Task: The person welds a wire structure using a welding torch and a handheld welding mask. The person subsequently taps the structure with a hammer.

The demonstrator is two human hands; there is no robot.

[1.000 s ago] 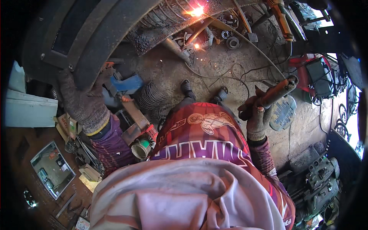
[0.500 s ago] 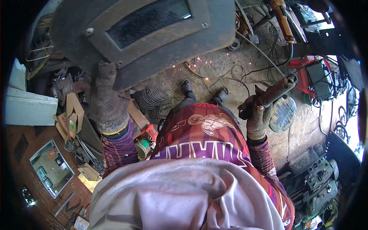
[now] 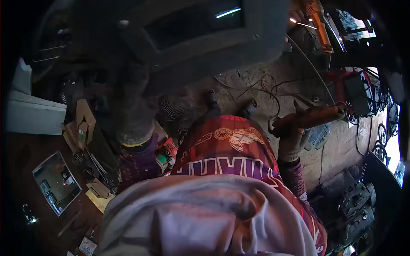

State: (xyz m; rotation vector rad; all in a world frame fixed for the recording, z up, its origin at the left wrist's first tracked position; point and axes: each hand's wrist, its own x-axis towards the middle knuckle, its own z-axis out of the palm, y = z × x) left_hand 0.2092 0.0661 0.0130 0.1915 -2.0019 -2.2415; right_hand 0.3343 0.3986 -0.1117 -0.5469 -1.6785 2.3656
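A dark handheld welding shield [image 3: 273, 55] with a rectangular dark window spans the upper left and middle. My gloved left hand [image 3: 134, 117] is closed at its lower left edge, its fingers mostly lost in shadow. On the right, my gloved right hand [image 3: 292, 141] is wrapped round a brownish electrode holder [image 3: 322, 117]. A thin welding rod [image 3: 314, 68] runs from the holder's end up and left, its far tip hidden behind the shield's edge. Bright streaks glow near the orange angle grinder [image 3: 318, 25] at the top right.
A red and dark machine [image 3: 358, 91] stands at the right, with cables [image 3: 273, 87] across the floor. Open cardboard boxes [image 3: 83, 123] and a framed mirror [image 3: 57, 183] are at the left. A grey metal machine [image 3: 358, 202] sits lower right.
The picture has darkened, with bright light at the top. The shield has shifted right. My right hand has moved slightly right and down with the holder. The floor sparks are gone.
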